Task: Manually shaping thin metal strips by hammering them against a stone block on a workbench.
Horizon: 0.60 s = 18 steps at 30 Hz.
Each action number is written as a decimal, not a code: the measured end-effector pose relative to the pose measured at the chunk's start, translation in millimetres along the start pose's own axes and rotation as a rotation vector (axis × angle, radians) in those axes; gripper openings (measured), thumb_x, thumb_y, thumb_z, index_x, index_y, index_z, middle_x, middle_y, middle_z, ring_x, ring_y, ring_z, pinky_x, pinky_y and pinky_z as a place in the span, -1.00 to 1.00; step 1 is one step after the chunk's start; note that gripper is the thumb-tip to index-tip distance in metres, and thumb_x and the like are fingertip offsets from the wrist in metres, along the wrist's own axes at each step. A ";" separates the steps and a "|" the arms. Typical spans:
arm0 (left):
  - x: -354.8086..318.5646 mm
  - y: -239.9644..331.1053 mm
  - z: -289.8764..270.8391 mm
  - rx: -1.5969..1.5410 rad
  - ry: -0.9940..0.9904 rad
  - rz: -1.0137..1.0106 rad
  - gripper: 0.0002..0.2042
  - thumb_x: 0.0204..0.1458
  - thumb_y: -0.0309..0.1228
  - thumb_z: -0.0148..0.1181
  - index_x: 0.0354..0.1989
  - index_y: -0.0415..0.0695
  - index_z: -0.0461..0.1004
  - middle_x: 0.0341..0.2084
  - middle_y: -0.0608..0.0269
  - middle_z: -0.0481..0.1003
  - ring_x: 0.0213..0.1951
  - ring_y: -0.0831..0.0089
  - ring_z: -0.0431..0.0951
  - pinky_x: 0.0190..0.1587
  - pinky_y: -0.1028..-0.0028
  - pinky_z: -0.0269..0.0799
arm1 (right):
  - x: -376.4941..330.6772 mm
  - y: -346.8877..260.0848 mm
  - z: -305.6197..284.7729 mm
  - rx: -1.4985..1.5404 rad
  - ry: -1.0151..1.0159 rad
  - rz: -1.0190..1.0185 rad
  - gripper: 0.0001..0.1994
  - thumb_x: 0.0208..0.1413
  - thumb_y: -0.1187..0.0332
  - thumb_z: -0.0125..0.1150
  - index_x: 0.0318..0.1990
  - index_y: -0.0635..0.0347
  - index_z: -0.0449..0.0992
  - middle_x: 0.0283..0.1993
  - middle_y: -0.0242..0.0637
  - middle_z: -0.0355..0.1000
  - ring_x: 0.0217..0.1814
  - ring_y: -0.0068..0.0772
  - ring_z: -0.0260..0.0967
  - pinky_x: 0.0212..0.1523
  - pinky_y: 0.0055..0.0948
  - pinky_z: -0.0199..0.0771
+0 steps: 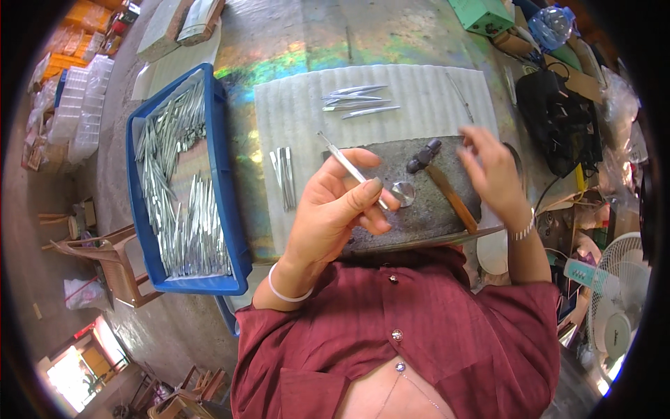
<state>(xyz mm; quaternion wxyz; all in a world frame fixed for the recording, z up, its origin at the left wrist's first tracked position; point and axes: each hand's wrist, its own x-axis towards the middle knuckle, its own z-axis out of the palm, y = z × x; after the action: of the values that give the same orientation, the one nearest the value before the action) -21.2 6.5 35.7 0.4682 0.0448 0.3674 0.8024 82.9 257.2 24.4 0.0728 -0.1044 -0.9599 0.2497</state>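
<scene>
My left hand (328, 202) pinches a slim silver metal tool (348, 166) between thumb and fingers; its thin pointed end slants up and to the left. Fingers apart and slightly blurred, my right hand (494, 171) hovers beside a hammer and holds nothing. The hammer has a dark head (423, 158) and a wooden handle (453, 201), and lies on a dark slab (436, 218). Between the hammer and my left hand sits a small shiny round metal piece (403, 194). Several similar slim tools (356, 100) lie on the white foam sheet (289, 98) farther away.
At left stands a blue tray (236, 209) full of slim metal pieces. More metal strips (283, 178) rest on the foam left of the slab, and a thin rod (459, 96) at its far right. A black bag (556, 122), green box (481, 15) and fan (618, 293) occupy the right side.
</scene>
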 end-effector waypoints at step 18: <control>-24.0 5.7 -2.2 0.477 0.134 0.152 -0.83 0.16 -0.45 0.05 -0.17 -0.27 0.47 -0.54 0.34 0.46 -0.54 0.70 0.40 -0.51 0.67 0.32 | 85.0 37.7 -32.3 -0.036 0.052 0.075 -0.85 0.00 0.41 0.02 -0.35 0.33 0.41 -0.42 -0.01 0.41 -0.36 -0.05 0.39 -0.33 -0.29 0.36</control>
<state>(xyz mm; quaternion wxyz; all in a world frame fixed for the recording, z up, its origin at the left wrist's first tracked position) -12.8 -15.1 44.2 0.3573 0.1281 0.5721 0.7270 13.1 324.5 41.1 0.0866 -0.1480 -0.9575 0.2321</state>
